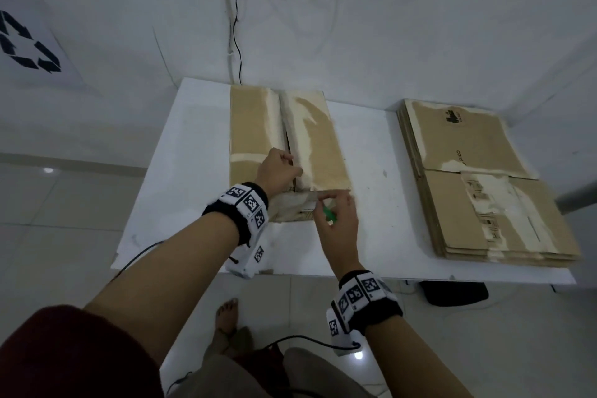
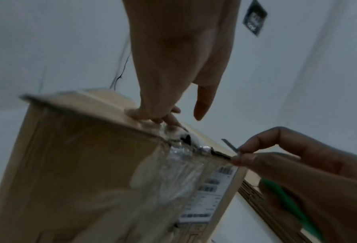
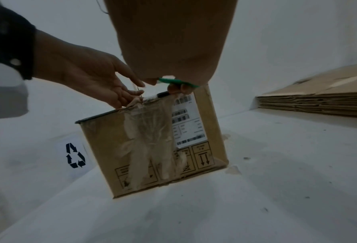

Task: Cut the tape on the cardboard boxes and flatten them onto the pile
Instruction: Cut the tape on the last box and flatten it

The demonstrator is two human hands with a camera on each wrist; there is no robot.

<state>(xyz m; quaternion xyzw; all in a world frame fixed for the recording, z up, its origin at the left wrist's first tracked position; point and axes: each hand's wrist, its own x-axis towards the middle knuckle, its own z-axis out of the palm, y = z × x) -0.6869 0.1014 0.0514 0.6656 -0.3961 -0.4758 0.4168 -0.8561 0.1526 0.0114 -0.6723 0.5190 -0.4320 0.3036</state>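
Apparently I was at the tape-cutting step: my left hand (image 1: 278, 168) pinched a flap of the cardboard box (image 1: 284, 139) at frame centre, my right hand (image 1: 337, 220) clamped the green cutter (image 1: 329, 214), and next I judged the flaps needed spreading.

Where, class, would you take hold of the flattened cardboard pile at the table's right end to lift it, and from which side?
Grip the flattened cardboard pile by its two long edges, coming from above. It probably lifts best this way: it lies flat on the table, a wide thin stack of loose sheets, so clamping top and bottom together keeps them from sliding.
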